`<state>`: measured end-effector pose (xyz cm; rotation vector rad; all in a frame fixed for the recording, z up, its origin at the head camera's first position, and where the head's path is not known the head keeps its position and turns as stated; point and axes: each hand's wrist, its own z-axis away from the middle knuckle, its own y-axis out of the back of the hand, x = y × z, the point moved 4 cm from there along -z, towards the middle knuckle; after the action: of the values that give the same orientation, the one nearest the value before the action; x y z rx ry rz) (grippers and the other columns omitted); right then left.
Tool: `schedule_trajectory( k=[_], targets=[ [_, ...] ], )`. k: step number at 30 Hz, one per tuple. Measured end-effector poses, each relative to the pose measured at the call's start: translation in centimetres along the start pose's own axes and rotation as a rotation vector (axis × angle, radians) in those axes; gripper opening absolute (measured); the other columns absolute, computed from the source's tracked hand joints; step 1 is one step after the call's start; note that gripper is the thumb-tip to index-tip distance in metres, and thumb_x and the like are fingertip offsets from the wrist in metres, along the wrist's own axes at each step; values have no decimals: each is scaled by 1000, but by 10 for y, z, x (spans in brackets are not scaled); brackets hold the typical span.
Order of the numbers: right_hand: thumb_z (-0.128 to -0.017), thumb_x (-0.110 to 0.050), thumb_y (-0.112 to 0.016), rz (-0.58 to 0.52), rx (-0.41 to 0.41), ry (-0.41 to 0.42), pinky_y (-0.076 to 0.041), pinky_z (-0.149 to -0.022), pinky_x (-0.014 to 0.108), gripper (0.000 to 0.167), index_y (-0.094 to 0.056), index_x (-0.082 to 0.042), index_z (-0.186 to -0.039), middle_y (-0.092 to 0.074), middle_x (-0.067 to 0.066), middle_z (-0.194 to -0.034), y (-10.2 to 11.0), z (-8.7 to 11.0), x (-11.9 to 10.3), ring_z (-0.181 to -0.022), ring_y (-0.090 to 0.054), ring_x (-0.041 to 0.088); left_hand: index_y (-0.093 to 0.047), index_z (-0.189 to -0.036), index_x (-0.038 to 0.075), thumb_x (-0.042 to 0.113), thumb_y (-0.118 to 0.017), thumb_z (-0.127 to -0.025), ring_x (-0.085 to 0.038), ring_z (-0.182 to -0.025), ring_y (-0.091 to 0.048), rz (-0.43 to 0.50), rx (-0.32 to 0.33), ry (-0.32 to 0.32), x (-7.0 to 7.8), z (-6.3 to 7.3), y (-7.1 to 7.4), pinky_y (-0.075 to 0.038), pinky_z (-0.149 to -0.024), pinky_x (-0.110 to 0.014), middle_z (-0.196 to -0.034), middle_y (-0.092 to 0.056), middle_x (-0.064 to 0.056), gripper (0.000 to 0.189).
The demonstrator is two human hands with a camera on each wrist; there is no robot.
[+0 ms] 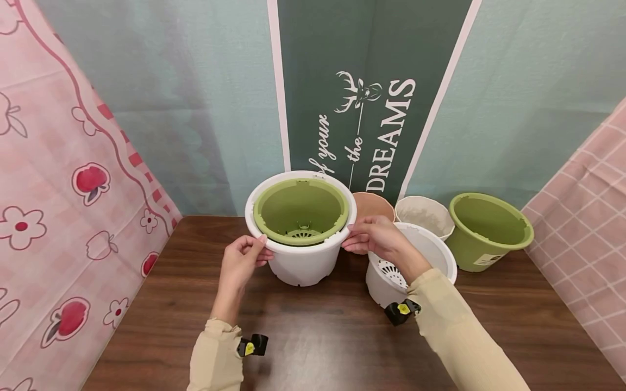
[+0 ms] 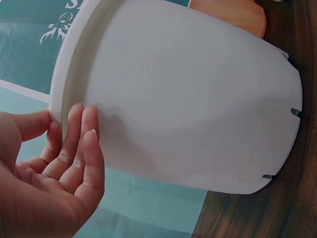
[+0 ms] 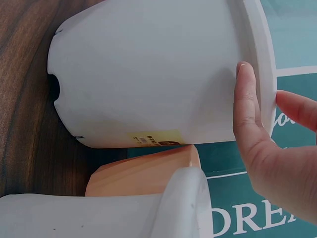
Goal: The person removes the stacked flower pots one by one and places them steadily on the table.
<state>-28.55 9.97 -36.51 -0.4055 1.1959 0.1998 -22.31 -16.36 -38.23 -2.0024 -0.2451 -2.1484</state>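
A large white flowerpot stands on the wooden table, with a green flowerpot nested inside it. Slots show in the green pot's bottom. My left hand pinches the white rim at the front left, thumb on the outer edge and fingers under the lip, as the left wrist view shows. On the opposite side, my right hand grips the same rim between thumb and fingers. In the right wrist view, a yellowish label is on the white pot's wall, and notches run along its base.
Right of the nested pots stand a second white pot with a slotted bottom, an orange pot partly hidden behind my right hand, a cream pot and another green pot. Patterned cloths hang behind and beside the table.
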Motion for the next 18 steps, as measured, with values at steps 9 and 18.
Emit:
schedule_trajectory(
  k=[9,18],
  targets=[
    [-93,3,-41,-29,-11,0,-55,-65,31,5,-44,7,-94,-65,14,-69,0,-1,1,-64,-66,21,-53,-82,-3,17,-59,-90,-11,-59,-63,-80,-5,18,2,0,1,-51,-57,-22,-67,-65,-9,23],
    [-93,4,-40,-30,-22,12,-54,-64,30,6,-44,7,-95,-65,13,-70,1,-1,3,-64,-66,20,-54,-84,-4,15,-58,-91,-14,-63,-64,-151,-25,-5,10,1,2,-51,-58,-21,-70,-65,-11,21]
  ],
)
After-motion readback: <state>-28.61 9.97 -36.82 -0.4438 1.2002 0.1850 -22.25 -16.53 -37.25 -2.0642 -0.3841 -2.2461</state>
